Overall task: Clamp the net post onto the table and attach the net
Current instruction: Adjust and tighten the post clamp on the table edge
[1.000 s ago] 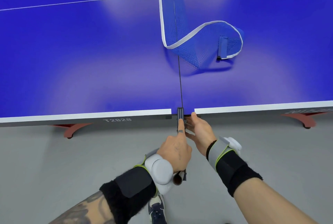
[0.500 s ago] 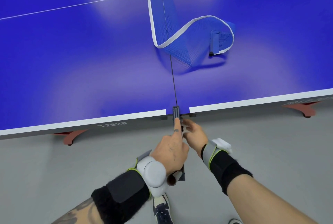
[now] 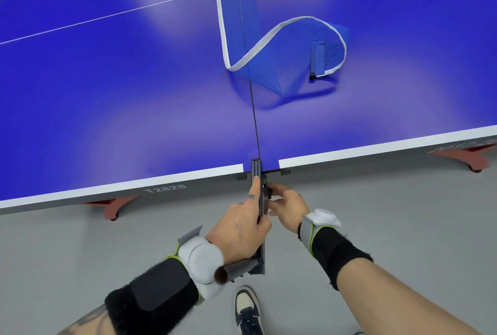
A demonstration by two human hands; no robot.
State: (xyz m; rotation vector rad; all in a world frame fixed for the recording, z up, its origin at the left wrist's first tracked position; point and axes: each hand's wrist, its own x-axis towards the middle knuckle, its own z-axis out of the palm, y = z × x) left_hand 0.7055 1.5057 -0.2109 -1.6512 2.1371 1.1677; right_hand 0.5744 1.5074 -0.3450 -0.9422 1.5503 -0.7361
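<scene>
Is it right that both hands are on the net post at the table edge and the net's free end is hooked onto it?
No. In the head view the left hand and right hand are on the net post at the table edge, but the net's free end lies curled on the tabletop, unhooked and apart from the post.

A smooth, plain grey floor (image 3: 80, 267) is spreading across the lower half of the view, lying under soft, even indoor light.

Net post (image 3: 255, 169) at table (image 3: 107, 87) edge, net (image 3: 271, 65) curled.
</scene>
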